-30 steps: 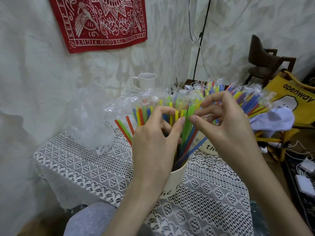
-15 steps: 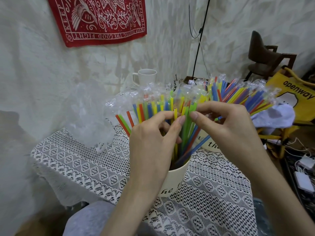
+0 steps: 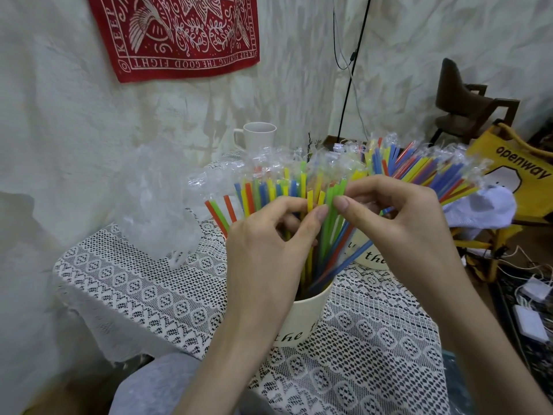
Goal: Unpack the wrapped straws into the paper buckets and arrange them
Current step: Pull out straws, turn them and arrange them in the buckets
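Green straws (image 3: 330, 217) in the near paper bucket (image 3: 302, 319) are pinched by left hand (image 3: 269, 250) and right hand (image 3: 398, 226), both grips clenched on them.

Both my hands meet at mid-frame, fingers curled in toward each other.

My left hand (image 3: 266, 244) comes up from the lower centre on a bare forearm, back of the hand toward me, thumb stretched right and fingers (image 3: 288, 205) bent into a pinch. My right hand (image 3: 398, 223) reaches in from the lower right, its forearm slanting up and left, fingers arched over and thumb tip close beside my left thumb tip. Both wrists are roughly level.
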